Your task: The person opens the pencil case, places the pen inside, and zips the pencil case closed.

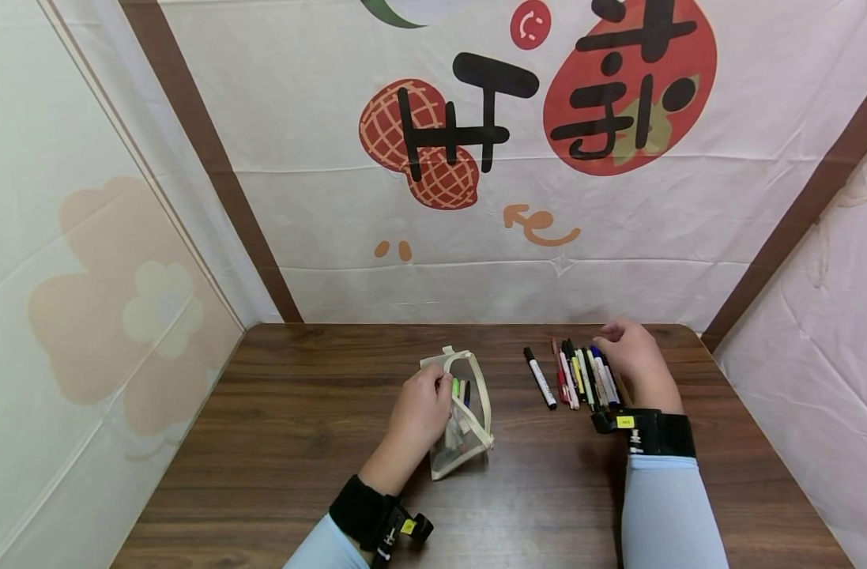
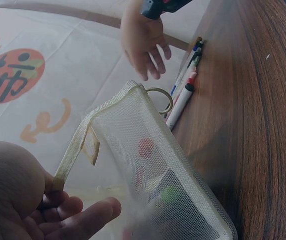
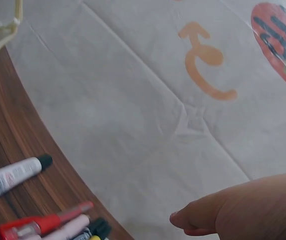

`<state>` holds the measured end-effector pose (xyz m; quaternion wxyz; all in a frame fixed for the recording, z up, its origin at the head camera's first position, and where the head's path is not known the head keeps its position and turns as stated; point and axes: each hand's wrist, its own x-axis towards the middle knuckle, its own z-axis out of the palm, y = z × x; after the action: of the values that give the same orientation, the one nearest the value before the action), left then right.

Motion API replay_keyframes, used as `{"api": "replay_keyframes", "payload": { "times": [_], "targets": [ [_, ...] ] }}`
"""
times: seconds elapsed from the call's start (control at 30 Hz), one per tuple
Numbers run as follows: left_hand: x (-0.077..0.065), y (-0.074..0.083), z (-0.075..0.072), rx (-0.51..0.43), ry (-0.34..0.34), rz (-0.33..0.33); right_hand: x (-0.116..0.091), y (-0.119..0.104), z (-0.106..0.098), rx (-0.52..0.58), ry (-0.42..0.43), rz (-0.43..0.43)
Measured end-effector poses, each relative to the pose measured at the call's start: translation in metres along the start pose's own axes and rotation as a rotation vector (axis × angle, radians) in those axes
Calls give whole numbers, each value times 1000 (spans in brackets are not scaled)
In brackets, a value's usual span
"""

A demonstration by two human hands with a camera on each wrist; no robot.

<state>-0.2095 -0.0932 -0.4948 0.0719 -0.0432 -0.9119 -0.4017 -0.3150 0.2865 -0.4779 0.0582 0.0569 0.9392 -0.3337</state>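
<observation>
My left hand point(image 1: 420, 411) pinches the cream-edged rim of a see-through mesh pencil case point(image 1: 443, 460), which stands open on the table. Through its mesh point(image 2: 180, 205) several pens show, one with a bright green part. Over at the right, my right hand point(image 1: 639, 365) hovers at the right end of a row of pens point(image 1: 581, 379), close to a blue-capped one. In the left wrist view the fingers of that right hand point(image 2: 145, 47) hang loosely extended with nothing in them. Its thumb side shows in the right wrist view, above the pens.
A white marker with a black cap point(image 1: 541, 381) lies apart, left of the row. A red pen point(image 3: 37, 225) is at the row's left end. Behind the brown wooden table point(image 1: 298, 474) hangs a printed white cloth point(image 1: 319, 205); more cloth hangs at both sides.
</observation>
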Motion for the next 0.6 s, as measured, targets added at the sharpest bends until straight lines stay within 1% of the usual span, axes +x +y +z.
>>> {"api": "replay_keyframes", "payload": {
  "times": [0.13, 0.23, 0.33, 0.5, 0.6],
  "targets": [
    [0, 0, 0, 2, 5, 5, 3, 11, -3, -36, 21, 46],
    [0, 0, 0, 5, 6, 5, 4, 18, -4, -40, 24, 78],
    [0, -1, 1, 8, 7, 2, 4, 23, -4, -51, 13, 101],
    [1, 0, 1, 15, 12, 2, 6, 29, 0, -125, -8, 130],
    [1, 0, 1, 13, 7, -1, 8, 31, 4, -151, -13, 144]
  ]
}}
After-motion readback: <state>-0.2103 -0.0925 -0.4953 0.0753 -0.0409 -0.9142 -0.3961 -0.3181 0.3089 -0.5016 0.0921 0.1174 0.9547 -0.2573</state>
